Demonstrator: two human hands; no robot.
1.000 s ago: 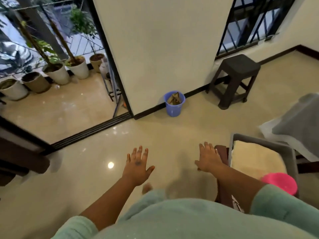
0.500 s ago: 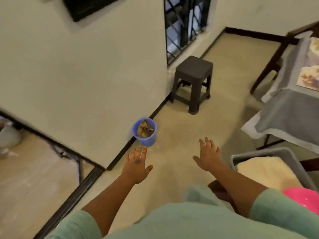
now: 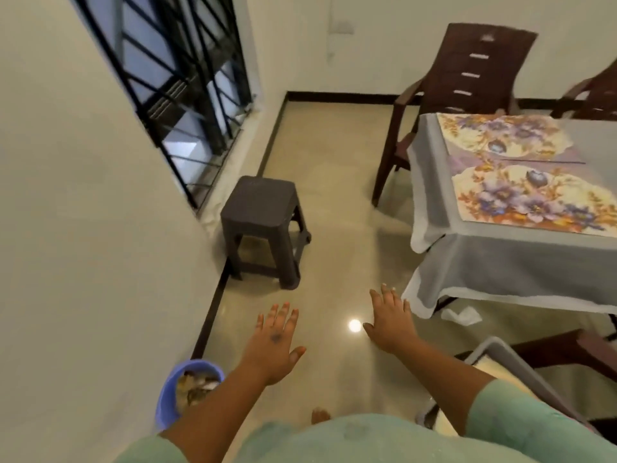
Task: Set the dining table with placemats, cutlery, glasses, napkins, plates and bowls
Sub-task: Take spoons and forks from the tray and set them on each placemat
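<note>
Left hand out front, palm down, fingers spread straight, grip slack, holding nothing. Right hand same, empty, over glossy floor. Grey tray low right, cream contents. Blue bucket by wall. Dark stool beyond. Desk right, grey cloth, two floral placemats lying flat. Brown chair behind.

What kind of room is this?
Probably the dining room of a home. A table with a grey cloth bears flowered placemats, brown chairs stand round it, and there is a tiled floor and a barred window.
</note>
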